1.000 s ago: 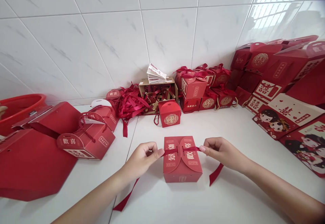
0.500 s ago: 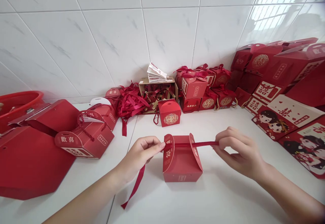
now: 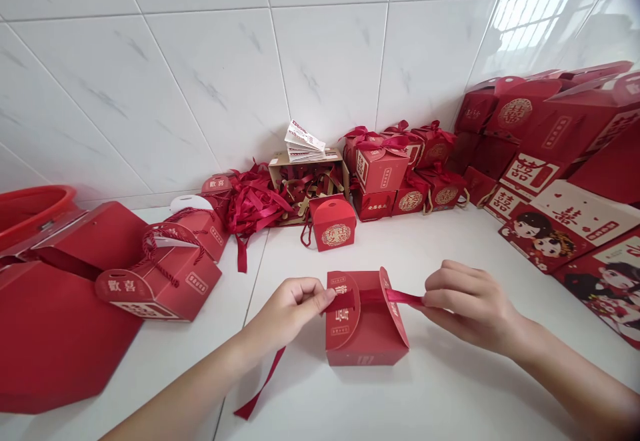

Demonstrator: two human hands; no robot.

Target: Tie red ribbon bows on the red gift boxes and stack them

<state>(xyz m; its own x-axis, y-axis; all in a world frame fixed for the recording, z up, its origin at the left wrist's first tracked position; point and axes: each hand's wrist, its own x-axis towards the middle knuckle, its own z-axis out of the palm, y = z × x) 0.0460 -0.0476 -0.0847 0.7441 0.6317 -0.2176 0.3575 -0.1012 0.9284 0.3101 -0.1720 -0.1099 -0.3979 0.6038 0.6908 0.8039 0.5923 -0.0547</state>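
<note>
A red gift box (image 3: 369,337) with two rounded side flaps stands upright on the white table in front of me. A dark red ribbon (image 3: 373,296) runs through the slots of both flaps and across the top. My left hand (image 3: 300,304) pinches the ribbon close against the left flap, and its loose tail hangs down to the tabletop below that hand. Out to the right of the box, my right hand (image 3: 467,304) is closed on the other end of the ribbon, holding it fairly straight.
Behind stand a small red box (image 3: 333,224), a carton (image 3: 345,171) topped by white cards (image 3: 304,142), and a heap of ribbons (image 3: 257,201). Bow-tied boxes (image 3: 383,167) are stacked beside them. Rope-handled boxes (image 3: 165,274) are on the left, larger patterned boxes (image 3: 575,221) on the right.
The box has turned slightly, so its left flap shows more. The ribbon across the top now lies flatter and wider. Both hands keep their grip, the right one slightly lower.
</note>
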